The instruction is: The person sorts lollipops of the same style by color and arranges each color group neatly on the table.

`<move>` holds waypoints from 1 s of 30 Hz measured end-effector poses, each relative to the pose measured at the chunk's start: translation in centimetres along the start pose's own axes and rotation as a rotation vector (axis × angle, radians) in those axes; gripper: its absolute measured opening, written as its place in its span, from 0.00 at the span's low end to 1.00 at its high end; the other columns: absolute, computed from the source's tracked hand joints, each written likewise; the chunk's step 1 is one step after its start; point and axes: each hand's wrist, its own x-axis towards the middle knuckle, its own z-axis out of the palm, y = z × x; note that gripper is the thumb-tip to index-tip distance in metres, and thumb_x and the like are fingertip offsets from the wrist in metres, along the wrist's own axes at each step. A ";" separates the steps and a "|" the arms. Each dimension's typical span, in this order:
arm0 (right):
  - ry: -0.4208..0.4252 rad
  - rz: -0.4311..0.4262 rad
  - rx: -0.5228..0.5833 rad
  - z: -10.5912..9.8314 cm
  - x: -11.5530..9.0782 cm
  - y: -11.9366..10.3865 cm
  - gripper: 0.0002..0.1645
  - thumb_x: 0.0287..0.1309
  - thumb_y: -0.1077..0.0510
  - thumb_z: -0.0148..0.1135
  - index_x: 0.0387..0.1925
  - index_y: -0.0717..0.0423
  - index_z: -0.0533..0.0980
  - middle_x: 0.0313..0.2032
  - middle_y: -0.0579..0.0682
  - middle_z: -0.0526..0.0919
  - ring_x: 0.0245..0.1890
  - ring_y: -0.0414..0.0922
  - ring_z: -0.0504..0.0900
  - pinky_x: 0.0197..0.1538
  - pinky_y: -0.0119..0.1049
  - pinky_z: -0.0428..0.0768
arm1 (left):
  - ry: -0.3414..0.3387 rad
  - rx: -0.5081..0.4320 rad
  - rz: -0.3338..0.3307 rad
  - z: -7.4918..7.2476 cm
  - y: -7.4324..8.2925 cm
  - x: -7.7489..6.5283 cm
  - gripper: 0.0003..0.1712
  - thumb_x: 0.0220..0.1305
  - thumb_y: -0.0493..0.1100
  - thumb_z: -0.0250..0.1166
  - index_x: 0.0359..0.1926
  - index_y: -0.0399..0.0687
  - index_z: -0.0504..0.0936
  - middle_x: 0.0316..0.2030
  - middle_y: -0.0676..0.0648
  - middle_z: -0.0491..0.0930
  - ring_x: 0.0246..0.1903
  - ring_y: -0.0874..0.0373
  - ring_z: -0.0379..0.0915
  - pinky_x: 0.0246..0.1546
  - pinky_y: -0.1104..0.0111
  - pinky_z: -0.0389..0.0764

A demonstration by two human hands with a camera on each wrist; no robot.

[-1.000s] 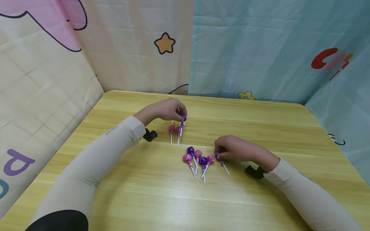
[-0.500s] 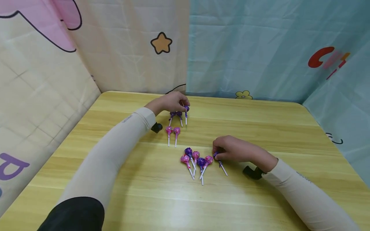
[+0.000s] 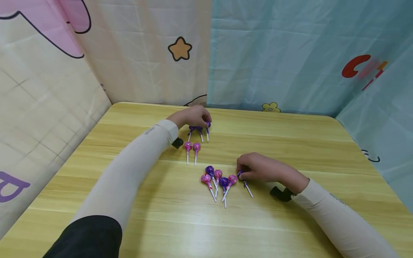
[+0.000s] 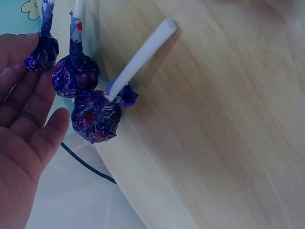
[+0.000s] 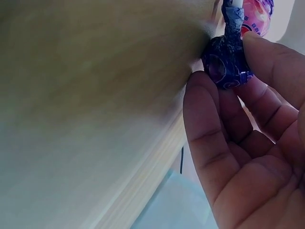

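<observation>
Near the far edge my left hand [image 3: 194, 116] pinches a purple-wrapped lollipop [image 4: 44, 51] by its head, stick pointing toward me. Two more purple lollipops [image 4: 75, 75] lie right beside it, partly covered by the hand in the head view. Just nearer are two pink lollipops [image 3: 196, 147], side by side. My right hand [image 3: 259, 167] holds another purple lollipop [image 5: 226, 64] by the head between thumb and fingers, its white stick slanting down to the right. To the left of that hand lies a loose cluster of several pink and purple lollipops [image 3: 224, 182], sticks crossing.
A light wooden table [image 3: 155, 222] carries everything. Patterned curtains [image 3: 274, 53] hang behind its far edge and along both sides. A black wrist mount [image 3: 281, 194] sits under the right wrist, another [image 3: 177, 143] under the left.
My left hand has carried its purple lollipop away from me and lowered it beside the two purple ones, uncovering the pink pair. The right hand has stayed nearly still on its lollipop.
</observation>
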 end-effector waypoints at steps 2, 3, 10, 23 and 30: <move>0.001 0.000 0.001 0.0 0.0 0.0 0.05 0.63 0.60 0.66 0.33 0.47 0.78 0.31 0.39 0.75 0.30 0.38 0.71 0.35 0.36 0.74 | -0.014 -0.007 -0.003 0.2 0.1 0.0 0.10 0.67 0.38 0.64 0.47 0.42 0.85 0.45 0.45 0.82 0.45 0.53 0.76 0.50 0.63 0.76; 0.003 0.000 0.001 0.1 0.0 0.0 0.05 0.63 0.60 0.66 0.33 0.47 0.77 0.31 0.39 0.75 0.30 0.39 0.72 0.35 0.36 0.74 | -0.019 -0.007 -0.002 0.3 0.1 0.0 0.10 0.67 0.38 0.64 0.47 0.42 0.85 0.45 0.45 0.82 0.45 0.53 0.76 0.50 0.63 0.76; 0.004 0.006 0.003 0.1 0.0 -0.1 0.05 0.63 0.60 0.66 0.33 0.48 0.78 0.30 0.39 0.75 0.30 0.39 0.72 0.35 0.35 0.74 | -0.033 0.019 -0.007 0.7 -0.1 0.2 0.08 0.67 0.37 0.63 0.44 0.42 0.85 0.44 0.46 0.83 0.41 0.54 0.75 0.46 0.64 0.77; 0.006 0.000 -0.005 0.0 0.1 0.0 0.05 0.64 0.59 0.66 0.33 0.47 0.78 0.31 0.38 0.75 0.30 0.38 0.72 0.36 0.36 0.74 | -0.047 -0.001 -0.024 0.5 0.2 0.2 0.11 0.66 0.36 0.64 0.48 0.42 0.84 0.47 0.44 0.82 0.45 0.53 0.76 0.49 0.63 0.77; 0.015 0.001 -0.005 0.1 0.0 0.0 0.06 0.63 0.60 0.66 0.32 0.47 0.77 0.30 0.38 0.75 0.30 0.38 0.72 0.35 0.35 0.74 | -0.057 0.003 -0.032 0.5 0.2 0.5 0.14 0.67 0.37 0.63 0.52 0.41 0.83 0.50 0.44 0.81 0.50 0.52 0.76 0.51 0.62 0.77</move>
